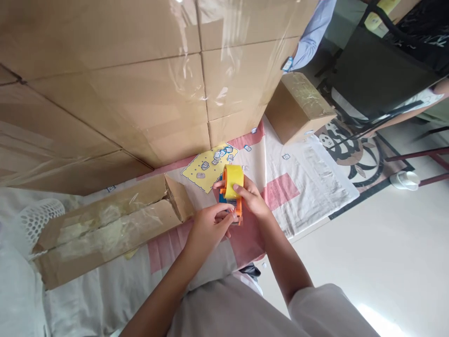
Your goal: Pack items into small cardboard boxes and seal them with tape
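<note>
A tape dispenser (234, 182) with a yellow roll and an orange and blue frame is in the middle of the view. My right hand (253, 196) grips it from the right, thumb on the roll and a finger reaching through to its left side. At the dispenser's lower end, my left hand (212, 224) has its thumb and fingers pinched together. What the pinch holds is too small to make out. Left of my hands lies a long cardboard box (115, 224) with clear tape along its top seam and one end flap raised.
A tall wall of taped cardboard boxes (140, 84) rises in front. A smaller box (298, 107) sits at the right on the cloth-covered surface (301, 187). A white perforated basket (42, 215) stands far left, a dark chair (379, 70) far right. A yellow printed patch (196, 171) shows on the cloth.
</note>
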The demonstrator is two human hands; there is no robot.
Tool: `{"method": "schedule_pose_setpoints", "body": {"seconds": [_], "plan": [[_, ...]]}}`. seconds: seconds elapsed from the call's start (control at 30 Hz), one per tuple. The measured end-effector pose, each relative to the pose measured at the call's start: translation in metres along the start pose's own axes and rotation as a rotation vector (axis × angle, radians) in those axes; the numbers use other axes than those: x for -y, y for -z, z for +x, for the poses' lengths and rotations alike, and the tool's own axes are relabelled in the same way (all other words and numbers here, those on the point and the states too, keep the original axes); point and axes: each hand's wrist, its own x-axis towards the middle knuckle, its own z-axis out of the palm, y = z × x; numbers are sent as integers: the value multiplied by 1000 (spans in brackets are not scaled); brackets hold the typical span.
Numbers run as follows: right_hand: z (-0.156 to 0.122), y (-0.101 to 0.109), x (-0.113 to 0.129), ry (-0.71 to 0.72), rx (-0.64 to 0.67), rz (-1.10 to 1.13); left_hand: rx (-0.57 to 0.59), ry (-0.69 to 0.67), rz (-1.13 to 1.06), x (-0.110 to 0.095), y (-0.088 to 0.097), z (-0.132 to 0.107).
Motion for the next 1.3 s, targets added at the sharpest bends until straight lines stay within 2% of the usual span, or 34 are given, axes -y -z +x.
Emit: {"method": "schedule_pose_setpoints", "body": {"seconds": [0.17,0.3,0.57,0.7,0.83,1.07,1.3], "plan": [[1,-1,-10,5,-67,29,-27,-18,22,2,-4,-4],[4,0,-18,18,-156,-41,-40,-32,2,4,-6,-5],[8,8,-23,145,-264,-153,-11,-64,-37,9,-8,-5],[9,5,-23,78,-292,-184,-4,-27,-77,15,-5,-2],[8,0,-20,69,-350,-240,10,22,-108,21,-2,0],[8,5,-18,63,-282,-193,20,-15,-72,29,-1,-2],[7,12,-21,72,-245,-208,54,-2,-80,43,9,-4]]}}
